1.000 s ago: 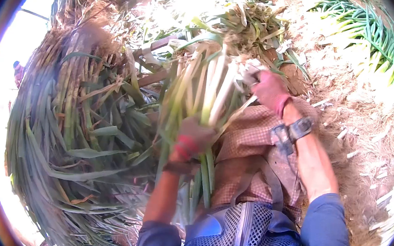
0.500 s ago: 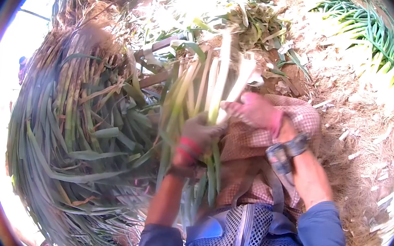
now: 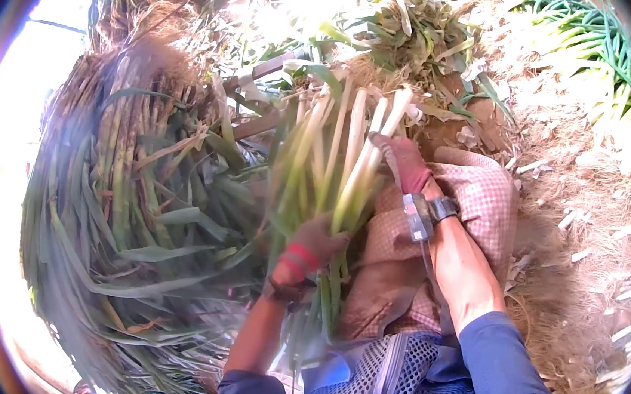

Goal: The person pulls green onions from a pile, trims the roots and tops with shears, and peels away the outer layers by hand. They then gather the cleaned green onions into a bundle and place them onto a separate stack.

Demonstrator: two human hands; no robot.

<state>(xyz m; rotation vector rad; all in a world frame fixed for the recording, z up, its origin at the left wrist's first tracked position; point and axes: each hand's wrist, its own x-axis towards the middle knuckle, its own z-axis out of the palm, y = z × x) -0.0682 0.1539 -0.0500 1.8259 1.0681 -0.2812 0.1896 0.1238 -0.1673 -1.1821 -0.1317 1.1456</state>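
Half a second ago our right hand (image 3: 402, 162) had slid down the stalks almost to our left hand (image 3: 309, 250). Now it is back up at the pale ends, well above the left fingers, close to where it was a second ago. The bunch of green onions (image 3: 352, 144) has stayed in the left hand. Those fingers are wrapped tight round the green part, with the white stalks fanning up and away from them. The right fingers lie curled against the outermost white stalk; we cannot tell whether they pinch anything. We judge this one down-and-up stroke to be part of a repeated pass along the stalks, so the work is mid-course. The checked cloth (image 3: 480, 200) lies under the right wrist, and the big heap of onions (image 3: 128, 188) lies left of the left fingers.
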